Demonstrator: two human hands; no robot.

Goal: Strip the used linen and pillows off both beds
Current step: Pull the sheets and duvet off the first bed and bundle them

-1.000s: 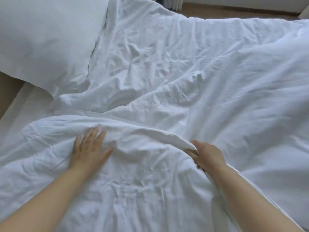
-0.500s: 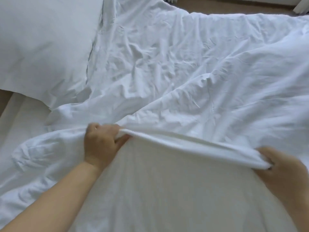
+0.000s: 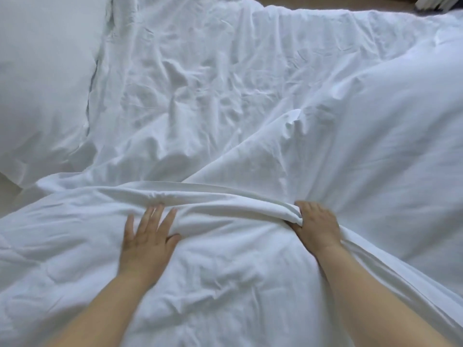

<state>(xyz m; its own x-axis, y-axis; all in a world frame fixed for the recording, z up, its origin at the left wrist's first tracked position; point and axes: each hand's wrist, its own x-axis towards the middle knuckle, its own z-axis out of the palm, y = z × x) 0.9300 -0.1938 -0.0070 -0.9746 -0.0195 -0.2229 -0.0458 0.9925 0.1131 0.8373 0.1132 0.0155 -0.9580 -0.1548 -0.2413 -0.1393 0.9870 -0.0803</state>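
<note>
A: Bedding?
B: Crumpled white fabric duvet cover (image 3: 375, 146), plain; folds shade to pale blue-grey.
A: Pillow?
B: Plump rectangular white fabric pillow (image 3: 42, 83), same plain white, greyer along its right seam.
A: Anything not white in view?
B: Narrow flat brown floor strip (image 3: 338, 0), top edge. Plain, even tone.

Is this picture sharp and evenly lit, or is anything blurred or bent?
Head view: soft, even, bluish light, no glare, faint shadows in the creases of the bed sheet; same view, the left hand looks slightly smeared, the right hand, gripping a fold of the cover, sharper; the pillow seems stretched toward the corner, likely the wide lens.
</note>
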